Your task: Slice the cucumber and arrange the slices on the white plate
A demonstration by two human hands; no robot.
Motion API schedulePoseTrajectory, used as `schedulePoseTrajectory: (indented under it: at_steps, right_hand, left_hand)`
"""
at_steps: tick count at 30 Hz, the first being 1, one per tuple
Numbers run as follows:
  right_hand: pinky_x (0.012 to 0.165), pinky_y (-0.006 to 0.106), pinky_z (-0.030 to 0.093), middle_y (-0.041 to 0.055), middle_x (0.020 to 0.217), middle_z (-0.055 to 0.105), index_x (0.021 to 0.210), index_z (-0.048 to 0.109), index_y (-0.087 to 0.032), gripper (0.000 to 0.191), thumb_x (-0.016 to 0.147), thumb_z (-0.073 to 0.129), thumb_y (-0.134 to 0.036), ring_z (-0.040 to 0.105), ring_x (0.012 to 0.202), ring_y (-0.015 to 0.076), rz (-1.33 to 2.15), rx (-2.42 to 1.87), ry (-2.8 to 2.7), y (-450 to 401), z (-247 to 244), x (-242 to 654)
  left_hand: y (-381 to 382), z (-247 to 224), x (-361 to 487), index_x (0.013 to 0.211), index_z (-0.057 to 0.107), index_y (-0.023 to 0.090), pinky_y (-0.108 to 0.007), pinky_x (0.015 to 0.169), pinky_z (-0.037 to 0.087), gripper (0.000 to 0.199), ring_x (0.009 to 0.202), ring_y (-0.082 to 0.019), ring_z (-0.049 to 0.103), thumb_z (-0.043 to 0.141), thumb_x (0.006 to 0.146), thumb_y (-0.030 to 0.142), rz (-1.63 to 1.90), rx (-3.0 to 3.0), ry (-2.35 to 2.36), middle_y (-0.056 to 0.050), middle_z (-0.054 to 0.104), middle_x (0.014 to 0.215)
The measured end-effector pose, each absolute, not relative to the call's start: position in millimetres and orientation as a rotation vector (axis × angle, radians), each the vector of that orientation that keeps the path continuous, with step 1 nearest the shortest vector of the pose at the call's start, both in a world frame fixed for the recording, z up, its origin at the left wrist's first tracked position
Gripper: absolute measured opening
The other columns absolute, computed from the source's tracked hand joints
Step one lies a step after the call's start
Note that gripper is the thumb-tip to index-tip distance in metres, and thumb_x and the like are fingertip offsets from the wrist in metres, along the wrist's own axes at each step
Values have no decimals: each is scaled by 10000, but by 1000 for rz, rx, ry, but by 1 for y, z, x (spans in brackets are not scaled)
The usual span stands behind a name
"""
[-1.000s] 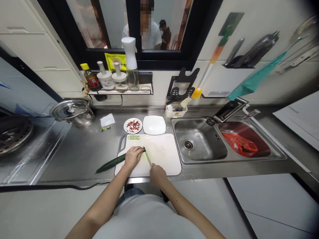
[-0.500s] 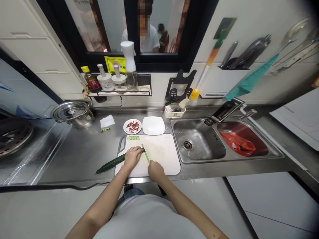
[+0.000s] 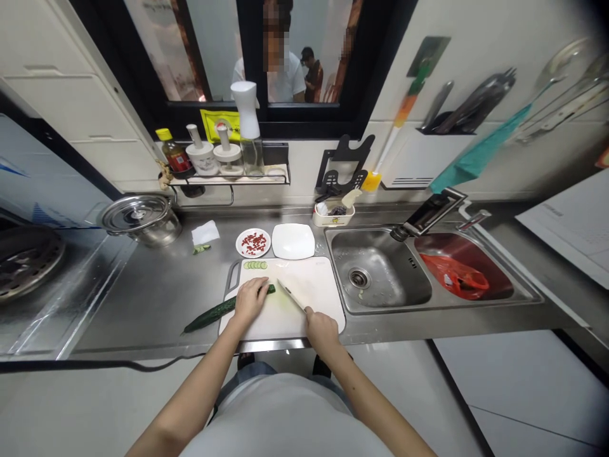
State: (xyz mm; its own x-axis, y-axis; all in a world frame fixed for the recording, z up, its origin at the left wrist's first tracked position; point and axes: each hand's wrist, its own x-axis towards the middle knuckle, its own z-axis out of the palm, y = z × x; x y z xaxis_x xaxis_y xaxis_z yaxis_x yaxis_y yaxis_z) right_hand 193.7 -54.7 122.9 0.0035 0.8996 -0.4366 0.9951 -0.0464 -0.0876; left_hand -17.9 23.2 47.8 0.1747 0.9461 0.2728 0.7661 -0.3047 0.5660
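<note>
Okay, our cucumber (image 3: 209, 316) lies across the left edge of the board (image 3: 328, 292), tail sticking out past it. Our left hand (image 3: 252, 298) grips it near the end on the board; it's round, so a slack hold could let it roll. Our right hand (image 3: 323, 331) is wrapped around the knife (image 3: 292, 297) over the board's middle, tip near our left hand: a hasty stroke could nick us. Slices (image 3: 255, 264) at the board's far-left corner could scatter if bumped.

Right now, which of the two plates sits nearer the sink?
The squarish plate; it sits between the sink and the round plate holding red pieces.
</note>
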Motion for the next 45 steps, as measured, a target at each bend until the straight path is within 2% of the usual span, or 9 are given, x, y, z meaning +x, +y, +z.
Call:
schedulePoseTrajectory:
  at_steps: [4, 11, 16, 18, 23, 27, 34, 38, 45]
  right_hand:
    - [690, 286, 393, 124, 948, 681, 1219, 553, -202, 358, 942, 332, -155, 644, 887, 222, -474, 2058, 1950, -55, 126, 201]
    - [797, 318, 367, 125, 1063, 646, 1372, 461, -214, 465, 909, 450, -178, 578, 964, 228, -329, 2096, 2033, -61, 128, 208]
    - [779, 328, 342, 118, 986, 634, 1389, 465, -223, 502, 889, 494, -180, 546, 916, 228, -203, 2095, 2167, -68, 122, 214]
    - [751, 326, 331, 107, 938, 630, 1383, 475, -225, 504, 881, 518, -191, 537, 876, 221, -115, 2091, 2247, -71, 117, 218]
    - [704, 327, 311, 74, 852, 616, 1337, 518, -221, 491, 849, 572, -199, 516, 799, 205, 100, 2052, 2401, -76, 103, 227]
    - [703, 326, 310, 65, 845, 613, 1318, 530, -227, 481, 840, 584, -204, 516, 790, 199, 110, 2055, 2394, -77, 98, 228]
    - [729, 316, 318, 62, 875, 633, 1298, 540, -238, 467, 834, 599, -220, 548, 825, 205, -2, 2091, 2290, -79, 97, 232]
    - [741, 305, 323, 60, 875, 642, 1271, 561, -234, 400, 871, 551, -227, 558, 839, 199, -43, 2124, 2247, -79, 95, 237]
    - [746, 296, 344, 65, 920, 651, 1280, 558, -244, 407, 874, 550, -243, 577, 854, 197, -116, 2160, 2203, -75, 93, 240]
  left_hand:
    - [28, 53, -19, 1133, 633, 210, -363, 911, 485, 312, 1038, -212, 618, 448, 928, 356, 972, 1942, 1666, -73, 672, 1137]
    - [34, 74, -9, 1072, 667, 229, -385, 965, 460, 293, 1089, -217, 584, 538, 879, 407, 921, 1983, 1456, -63, 662, 1136]
    - [31, 85, 0, 1094, 676, 242, -418, 1001, 418, 326, 1126, -240, 549, 620, 819, 407, 796, 2094, 1346, -74, 631, 1177]
    - [32, 88, 1, 1042, 693, 245, -402, 998, 413, 287, 1105, -233, 559, 629, 807, 396, 739, 2095, 1309, -61, 646, 1147]
    - [37, 91, 5, 902, 703, 212, -311, 906, 453, 181, 964, -188, 611, 651, 769, 323, 677, 1957, 1222, -40, 689, 1014]
    - [41, 88, 10, 825, 680, 187, -262, 816, 471, 126, 890, -162, 622, 650, 754, 286, 723, 1839, 1194, -36, 689, 935]
    - [60, 73, 1, 836, 677, 181, -256, 719, 467, 134, 742, -150, 626, 629, 773, 289, 781, 1575, 1713, -18, 693, 784]
    - [80, 62, -9, 838, 693, 174, -259, 734, 457, 134, 769, -162, 634, 657, 767, 283, 681, 1513, 1893, -37, 702, 775]
    - [106, 49, -6, 961, 674, 211, -252, 769, 436, 190, 865, -167, 627, 637, 786, 274, 533, 1636, 1959, -30, 712, 855]
